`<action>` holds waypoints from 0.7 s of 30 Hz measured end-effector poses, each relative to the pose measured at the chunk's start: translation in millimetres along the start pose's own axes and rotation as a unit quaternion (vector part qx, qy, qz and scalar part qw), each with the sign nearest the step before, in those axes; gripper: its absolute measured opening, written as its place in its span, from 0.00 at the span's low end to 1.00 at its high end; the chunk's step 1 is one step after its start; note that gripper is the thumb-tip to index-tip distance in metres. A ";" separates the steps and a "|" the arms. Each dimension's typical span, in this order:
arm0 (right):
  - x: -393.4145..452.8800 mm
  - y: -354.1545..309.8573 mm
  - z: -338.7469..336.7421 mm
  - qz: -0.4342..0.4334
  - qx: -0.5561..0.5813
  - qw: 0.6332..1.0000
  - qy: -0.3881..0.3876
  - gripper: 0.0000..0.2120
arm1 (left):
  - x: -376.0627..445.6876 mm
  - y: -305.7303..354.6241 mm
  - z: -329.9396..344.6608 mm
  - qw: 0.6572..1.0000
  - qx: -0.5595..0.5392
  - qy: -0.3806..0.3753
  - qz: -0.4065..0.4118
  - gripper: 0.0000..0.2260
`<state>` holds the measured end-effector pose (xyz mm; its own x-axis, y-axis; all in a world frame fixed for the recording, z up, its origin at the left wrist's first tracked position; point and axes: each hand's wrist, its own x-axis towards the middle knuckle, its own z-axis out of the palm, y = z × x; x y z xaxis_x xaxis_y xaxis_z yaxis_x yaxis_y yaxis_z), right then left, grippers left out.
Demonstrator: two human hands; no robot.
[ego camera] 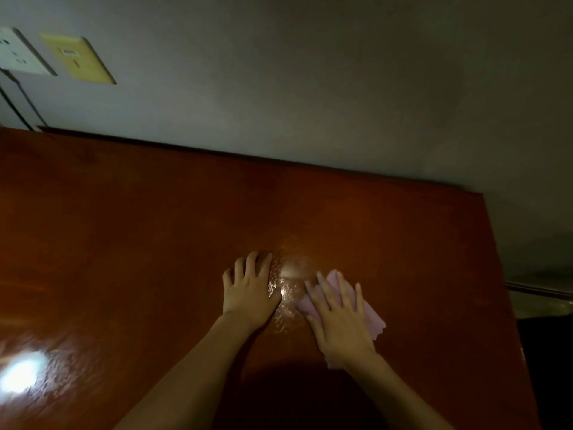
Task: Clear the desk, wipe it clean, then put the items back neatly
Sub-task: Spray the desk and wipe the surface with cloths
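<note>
A glossy reddish-brown wooden desk (124,228) fills the lower part of the view, with no items standing on the part I see. A pink cloth (373,319) lies flat on it right of centre. My right hand (339,318) presses down on the cloth with straight, spread fingers, covering most of it. My left hand (249,287) rests palm-down on the bare wood just left of the cloth, fingers spread. Between the two hands the surface shines wet.
A grey wall (310,88) rises right behind the desk. A white socket (18,51) and a yellow wall plate (77,58) sit on it at upper left, with a dark cable (18,103) hanging down. The desk's right edge (508,290) drops to a dim floor.
</note>
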<state>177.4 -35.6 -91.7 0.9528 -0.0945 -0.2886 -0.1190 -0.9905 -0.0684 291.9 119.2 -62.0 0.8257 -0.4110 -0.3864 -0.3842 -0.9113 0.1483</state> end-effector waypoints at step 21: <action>83.6 32.1 -29.9 0.036 0.030 0.998 -0.032 0.34 | 42.3 7.3 -15.0 1.000 -0.003 0.007 -0.013 0.32</action>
<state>261.6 -78.3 -89.4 0.9212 -0.1572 -0.3560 -0.2052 -0.9735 -0.1012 330.2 94.8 -63.6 0.8412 -0.3868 -0.3779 -0.3593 -0.9221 0.1440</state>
